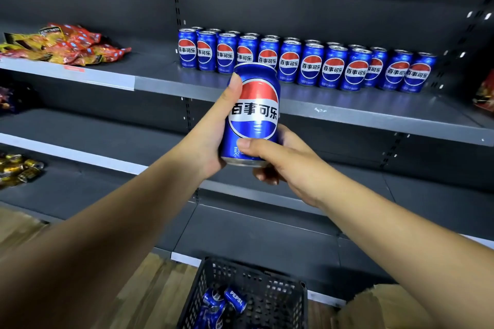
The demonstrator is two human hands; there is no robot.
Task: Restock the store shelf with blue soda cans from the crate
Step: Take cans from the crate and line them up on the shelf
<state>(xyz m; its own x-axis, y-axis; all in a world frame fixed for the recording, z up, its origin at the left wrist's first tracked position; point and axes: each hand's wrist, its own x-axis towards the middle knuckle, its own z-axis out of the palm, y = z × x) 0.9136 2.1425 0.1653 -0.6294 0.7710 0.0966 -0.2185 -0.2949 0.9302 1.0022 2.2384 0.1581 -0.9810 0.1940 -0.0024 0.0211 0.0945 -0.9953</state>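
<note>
Both my hands hold one blue soda can (254, 112) upright in front of the grey shelf (374, 112). My left hand (211, 136) grips its left side, thumb up along the can. My right hand (283, 160) grips its lower part, thumb across the front. On the shelf behind it stand several blue cans (334, 67) in two rows, labels facing me. Below, on the floor, a black plastic crate (270, 291) holds a few more blue cans (235, 300) lying on their sides.
Red and yellow snack bags (66, 44) lie on the same shelf to the left. Gold-wrapped items (18, 168) sit on a lower left shelf. A red package (485, 96) shows at the right edge. The lower shelves are dark grey, the floor is wood.
</note>
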